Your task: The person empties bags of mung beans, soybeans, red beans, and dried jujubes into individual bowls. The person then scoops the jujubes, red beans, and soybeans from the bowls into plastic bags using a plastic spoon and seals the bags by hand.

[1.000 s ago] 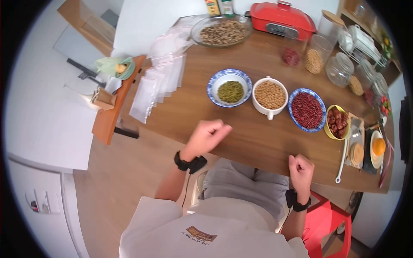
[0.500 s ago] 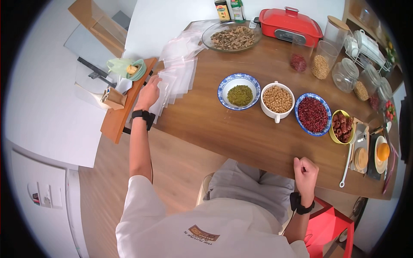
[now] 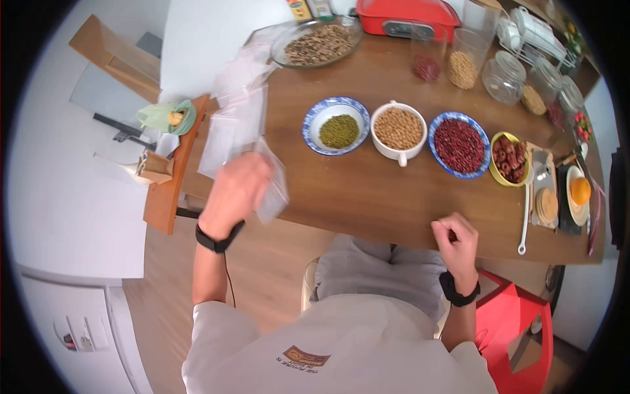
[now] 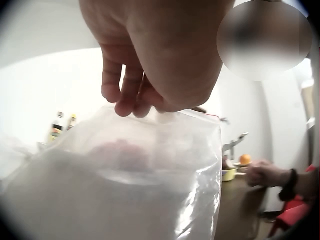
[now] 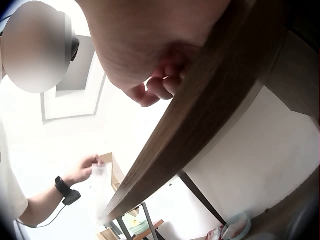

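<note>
My left hand pinches a clear zip bag by its top edge, over the left front of the table. In the left wrist view the bag hangs below the fingertips, wide and wrinkled. More zip bags lie in an overlapping row behind that hand. My right hand rests at the table's front edge with loosely curled fingers, holding nothing. Nearest the bag stands a blue-rimmed bowl of green beans. Beside it is a white handled bowl of chickpeas.
Further right are a bowl of red beans, a yellow bowl of dried dates and a white ladle. At the back are a glass dish, a red electric cooker and glass jars.
My left hand went left to the row of zip bags, then came back to the right with one bag. The right hand stayed at the table edge. The head view shifted somewhat.
</note>
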Demonstrator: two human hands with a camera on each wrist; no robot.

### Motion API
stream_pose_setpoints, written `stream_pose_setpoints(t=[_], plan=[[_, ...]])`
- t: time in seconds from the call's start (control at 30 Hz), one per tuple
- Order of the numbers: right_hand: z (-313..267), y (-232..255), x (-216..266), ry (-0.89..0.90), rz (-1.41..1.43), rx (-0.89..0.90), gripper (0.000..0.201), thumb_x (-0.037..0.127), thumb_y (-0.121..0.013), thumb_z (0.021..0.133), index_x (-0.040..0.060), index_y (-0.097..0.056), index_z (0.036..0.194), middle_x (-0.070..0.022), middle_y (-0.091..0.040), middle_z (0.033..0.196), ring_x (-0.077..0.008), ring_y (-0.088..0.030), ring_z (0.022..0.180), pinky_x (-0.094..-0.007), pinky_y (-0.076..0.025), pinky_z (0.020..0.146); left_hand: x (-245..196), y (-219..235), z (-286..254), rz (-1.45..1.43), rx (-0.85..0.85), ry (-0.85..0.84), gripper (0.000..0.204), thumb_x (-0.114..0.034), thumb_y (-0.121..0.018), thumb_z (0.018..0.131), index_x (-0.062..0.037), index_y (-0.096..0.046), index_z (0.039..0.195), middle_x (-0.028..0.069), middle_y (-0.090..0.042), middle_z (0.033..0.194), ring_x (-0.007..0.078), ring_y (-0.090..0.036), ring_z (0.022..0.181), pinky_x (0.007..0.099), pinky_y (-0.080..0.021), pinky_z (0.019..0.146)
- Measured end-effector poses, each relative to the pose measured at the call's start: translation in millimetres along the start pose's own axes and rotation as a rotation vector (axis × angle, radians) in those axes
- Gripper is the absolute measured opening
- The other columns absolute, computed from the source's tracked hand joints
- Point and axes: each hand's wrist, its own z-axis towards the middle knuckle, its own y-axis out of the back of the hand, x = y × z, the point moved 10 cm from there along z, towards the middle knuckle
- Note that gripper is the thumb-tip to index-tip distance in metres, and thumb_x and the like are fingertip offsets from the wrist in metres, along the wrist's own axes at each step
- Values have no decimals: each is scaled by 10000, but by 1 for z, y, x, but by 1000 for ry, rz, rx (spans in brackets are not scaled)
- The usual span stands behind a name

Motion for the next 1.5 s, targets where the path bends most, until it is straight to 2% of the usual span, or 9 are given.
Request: stream_pose_setpoints(t=[0.07,0.17,0.23,0.37,0.87,1.1,1.3,1.37,1.5], plan=[[-1,-10,42,133,95,60,86,13,-780,858,48,-704,882,-60,-606,726,-198,-583,604,-326,-465,562,-60,-16,13,-122,36,-185,135,-52,-681,785,-62,-593,887,80,-614,903,270,-642,820,387,-531,708],[-2,-22,88,268,100,141,213,31,-796,825,63,-721,1022,-55,-668,822,-214,-652,671,-337,-534,615,-134,-35,31,-210,80,-403,143,-70,-689,762,-75,-590,865,39,-591,922,202,-623,837,331,-516,718],[-12,-31,112,445,19,225,287,57,-811,799,71,-707,1067,-43,-656,822,-229,-652,697,-359,-545,626,-164,-48,36,-301,57,-462,143,-50,-700,736,-73,-591,826,35,-613,950,209,-630,831,334,-523,702],[-23,-25,93,428,-29,201,297,77,-812,788,86,-695,1062,-33,-645,815,-227,-646,708,-360,-540,620,-188,-56,40,-345,55,-565,171,-85,-707,724,-83,-587,846,19,-580,948,174,-607,846,315,-507,723],[-41,-11,69,347,-223,270,298,179,-841,746,95,-669,974,-30,-589,784,-213,-603,671,-347,-507,585,-209,-64,54,-328,107,-516,253,-232,-743,729,-86,-628,901,22,-614,1016,181,-577,903,317,-508,776],[-48,-9,86,410,-102,86,252,156,-850,722,68,-698,903,-34,-605,880,-233,-611,783,-371,-492,663,-221,-71,52,-388,6,-514,287,-206,-810,742,-120,-649,963,5,-583,999,189,-561,804,355,-509,799],[-49,-8,64,307,-120,105,227,63,-839,746,53,-715,936,-41,-650,832,-235,-621,761,-358,-478,691,-201,-69,48,-564,6,-448,623,-338,-875,738,-109,-649,1272,79,-608,1287,272,-620,1072,435,-525,954],[-47,-7,61,281,-121,115,230,43,-835,753,49,-727,956,-42,-649,798,-234,-621,742,-350,-477,695,-176,-88,52,-511,222,-259,935,-444,-916,673,-106,-533,1456,175,-461,1525,379,-504,1343,538,-427,1119],[-42,-11,56,219,-37,141,296,0,-815,767,45,-753,1054,-46,-646,770,-238,-611,698,-360,-477,683,-148,-118,36,-476,386,-79,1143,-499,-933,616,-89,-416,1550,215,-329,1614,419,-359,1471,588,-294,1218]])
